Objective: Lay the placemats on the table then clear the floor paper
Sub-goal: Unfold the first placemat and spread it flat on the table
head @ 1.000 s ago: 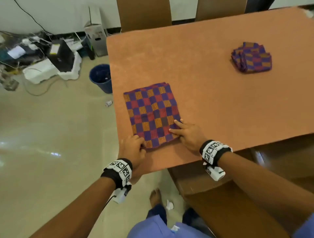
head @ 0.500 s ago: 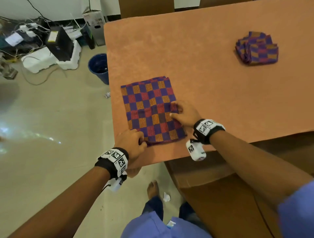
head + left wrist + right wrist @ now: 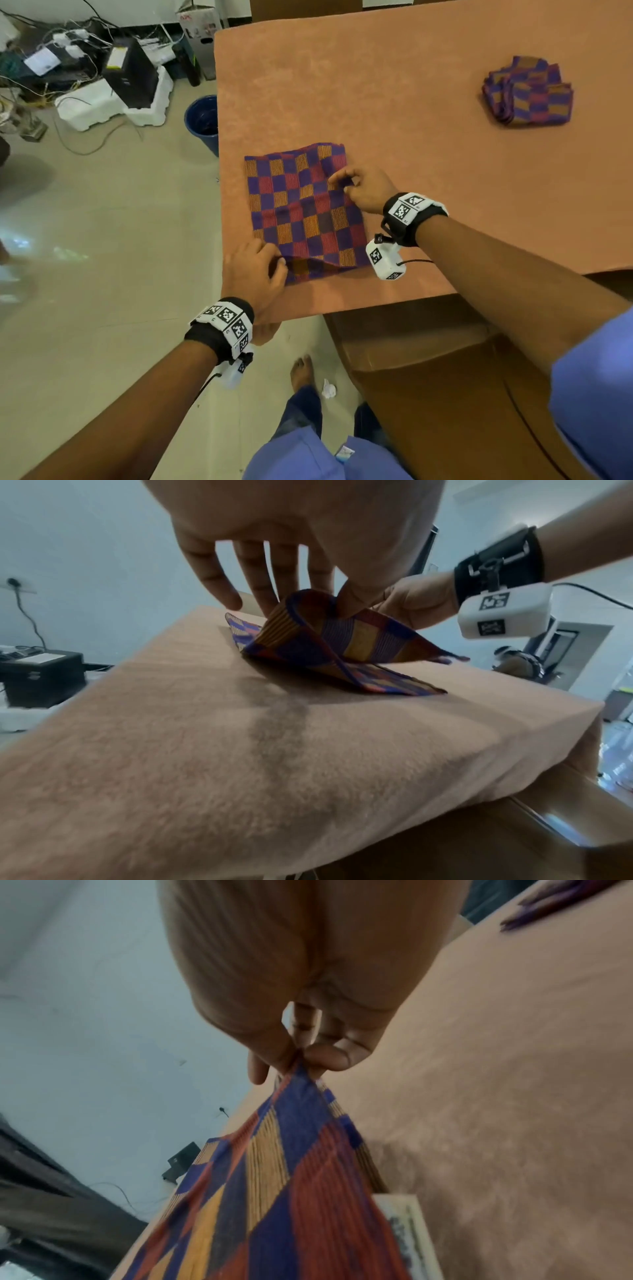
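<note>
While the checkered placemat (image 3: 301,209) lies folded on the near-left part of the desk (image 3: 411,113), both hands pinch its top layer. The left hand (image 3: 253,270) grips the near edge between thumb and fingers, lifting that corner off the layer beneath. The right hand (image 3: 368,192) pinches the right edge farther along, raising the cloth into a ridge between the two hands. Well beyond the right hand, a stack of folded placemats (image 3: 527,92) sits on the desk. Below the left hand, a crumpled paper scrap (image 3: 329,389) lies on the floor (image 3: 102,274) beside a bare foot (image 3: 301,373).
</note>
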Tool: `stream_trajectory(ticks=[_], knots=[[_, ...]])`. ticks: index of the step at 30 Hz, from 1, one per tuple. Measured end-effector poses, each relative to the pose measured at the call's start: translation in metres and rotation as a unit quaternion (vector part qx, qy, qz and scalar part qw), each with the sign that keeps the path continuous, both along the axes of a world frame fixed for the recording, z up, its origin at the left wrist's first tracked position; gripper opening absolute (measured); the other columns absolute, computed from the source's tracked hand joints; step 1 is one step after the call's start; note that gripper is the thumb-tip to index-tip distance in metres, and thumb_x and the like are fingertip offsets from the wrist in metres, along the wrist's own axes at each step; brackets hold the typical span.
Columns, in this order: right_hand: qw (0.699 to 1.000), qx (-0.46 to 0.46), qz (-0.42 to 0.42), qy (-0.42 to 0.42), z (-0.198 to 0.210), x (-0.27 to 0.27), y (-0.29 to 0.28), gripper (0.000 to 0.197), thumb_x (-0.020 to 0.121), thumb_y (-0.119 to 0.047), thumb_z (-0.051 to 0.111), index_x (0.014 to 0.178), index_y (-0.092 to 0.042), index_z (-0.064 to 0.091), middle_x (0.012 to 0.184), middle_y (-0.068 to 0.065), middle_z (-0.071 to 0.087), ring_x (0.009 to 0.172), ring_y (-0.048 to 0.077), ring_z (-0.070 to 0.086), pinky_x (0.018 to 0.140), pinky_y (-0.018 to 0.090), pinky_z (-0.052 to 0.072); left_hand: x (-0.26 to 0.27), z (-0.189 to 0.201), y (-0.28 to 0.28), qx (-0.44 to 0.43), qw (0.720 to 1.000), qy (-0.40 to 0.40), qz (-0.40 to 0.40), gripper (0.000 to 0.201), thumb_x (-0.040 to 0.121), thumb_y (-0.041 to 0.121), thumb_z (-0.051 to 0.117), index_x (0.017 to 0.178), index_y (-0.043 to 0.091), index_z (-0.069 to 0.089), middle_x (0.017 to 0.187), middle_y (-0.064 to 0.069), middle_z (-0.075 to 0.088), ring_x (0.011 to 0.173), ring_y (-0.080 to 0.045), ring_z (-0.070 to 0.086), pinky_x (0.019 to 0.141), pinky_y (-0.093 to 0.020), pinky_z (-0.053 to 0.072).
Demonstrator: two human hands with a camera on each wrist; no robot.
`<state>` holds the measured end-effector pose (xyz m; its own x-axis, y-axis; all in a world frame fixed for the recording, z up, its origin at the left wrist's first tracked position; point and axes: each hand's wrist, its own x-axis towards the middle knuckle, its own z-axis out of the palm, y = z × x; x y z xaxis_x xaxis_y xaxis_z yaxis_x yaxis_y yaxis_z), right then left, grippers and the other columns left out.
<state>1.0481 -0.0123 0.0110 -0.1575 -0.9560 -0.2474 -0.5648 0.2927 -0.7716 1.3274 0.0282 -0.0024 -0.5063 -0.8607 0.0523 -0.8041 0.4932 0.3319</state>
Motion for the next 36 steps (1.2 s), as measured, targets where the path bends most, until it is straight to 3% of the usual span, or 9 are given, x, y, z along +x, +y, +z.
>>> stream_trajectory(ticks=[6, 13, 15, 18, 21, 24, 27, 30, 36], knots=[[0.997, 0.032, -0.001, 0.064, 0.032, -0.089, 0.032, 0.047, 0.083, 0.007, 0.053, 0.122, -0.016, 0.066, 0.129, 0.002, 0.06, 0.121, 0.019, 0.054, 0.097, 0.033, 0.046, -0.04, 0.007, 0.019, -0.017, 0.998, -0.048, -0.031, 0.055, 0.062, 0.039, 0.064, 0.114, 0.024, 0.053, 0.119, -0.002, 0.054, 0.105, -0.027, 0.053, 0.083, -0.041, 0.04], [0.959, 0.13, -0.058, 0.245, 0.033, -0.188, 0.089, 0.043, 0.086, -0.013, 0.063, 0.129, -0.01, 0.06, 0.134, 0.016, 0.059, 0.121, 0.034, 0.054, 0.098, 0.037, 0.043, -0.123, 0.008, 0.032, -0.028, 0.994, -0.063, -0.079, 0.03, 0.071, 0.033, 0.058, 0.098, 0.019, 0.061, 0.098, -0.002, 0.06, 0.09, -0.027, 0.055, 0.075, -0.039, 0.036], [0.961, 0.095, -0.046, 0.257, 0.029, -0.186, 0.103, 0.052, 0.083, -0.032, 0.071, 0.13, -0.012, 0.059, 0.134, 0.016, 0.057, 0.121, 0.035, 0.054, 0.099, 0.041, 0.044, -0.145, 0.01, 0.036, -0.051, 0.994, -0.045, -0.088, 0.025, 0.074, 0.032, 0.059, 0.094, 0.017, 0.062, 0.094, -0.003, 0.061, 0.089, -0.027, 0.055, 0.074, -0.038, 0.035], [0.969, 0.039, 0.087, 0.227, 0.021, -0.15, 0.128, 0.077, 0.076, -0.05, 0.075, 0.142, -0.023, 0.046, 0.147, 0.009, 0.042, 0.133, 0.028, 0.042, 0.106, 0.041, 0.036, -0.168, 0.014, 0.039, -0.091, 0.991, -0.025, -0.095, 0.02, 0.076, 0.031, 0.06, 0.088, 0.017, 0.063, 0.089, -0.003, 0.063, 0.084, -0.029, 0.056, 0.071, -0.038, 0.036], [0.941, 0.007, 0.195, 0.275, -0.002, -0.101, 0.15, 0.094, 0.073, -0.068, 0.066, 0.15, -0.034, 0.026, 0.159, -0.002, 0.027, 0.14, 0.023, 0.033, 0.106, 0.045, 0.036, -0.175, 0.018, 0.037, -0.103, 0.99, -0.024, -0.097, 0.021, 0.079, 0.034, 0.057, 0.09, 0.018, 0.064, 0.09, -0.004, 0.062, 0.085, -0.03, 0.056, 0.073, -0.041, 0.039], [0.93, 0.023, 0.185, 0.317, -0.023, -0.075, 0.155, 0.08, 0.086, -0.051, 0.059, 0.153, -0.03, 0.018, 0.161, -0.003, 0.021, 0.145, 0.023, 0.026, 0.107, 0.052, 0.038, -0.171, 0.021, 0.036, -0.116, 0.987, -0.04, -0.1, 0.025, 0.079, 0.031, 0.056, 0.098, 0.017, 0.062, 0.096, -0.006, 0.062, 0.09, -0.031, 0.056, 0.076, -0.043, 0.041], [0.922, 0.042, 0.164, 0.348, -0.033, -0.069, 0.156, 0.054, 0.098, -0.038, 0.04, 0.15, -0.026, 0.03, 0.161, 0.0, 0.022, 0.148, 0.025, 0.021, 0.106, 0.055, 0.036, -0.157, 0.019, 0.034, -0.095, 0.988, -0.082, -0.092, 0.04, 0.072, 0.022, 0.063, 0.11, 0.014, 0.058, 0.105, -0.01, 0.06, 0.095, -0.035, 0.056, 0.078, -0.046, 0.039], [0.915, 0.049, 0.17, 0.361, -0.038, -0.068, 0.161, 0.048, 0.101, -0.036, 0.033, 0.148, -0.025, 0.035, 0.16, 0.002, 0.026, 0.146, 0.029, 0.025, 0.105, 0.055, 0.035, -0.135, 0.016, 0.031, -0.06, 0.99, -0.116, -0.061, 0.049, 0.067, 0.015, 0.068, 0.115, 0.013, 0.057, 0.114, -0.013, 0.059, 0.098, -0.036, 0.057, 0.08, -0.047, 0.038], [0.916, 0.068, 0.148, 0.367, -0.026, -0.059, 0.162, 0.047, 0.096, -0.03, 0.043, 0.142, -0.021, 0.044, 0.156, 0.004, 0.034, 0.141, 0.031, 0.035, 0.098, 0.051, 0.042, -0.082, 0.032, 0.006, -0.135, 0.986, -0.087, -0.038, 0.029, 0.068, 0.015, 0.05, 0.091, 0.011, 0.067, 0.09, -0.012, 0.065, 0.083, -0.037, 0.057, 0.073, -0.046, 0.04]])
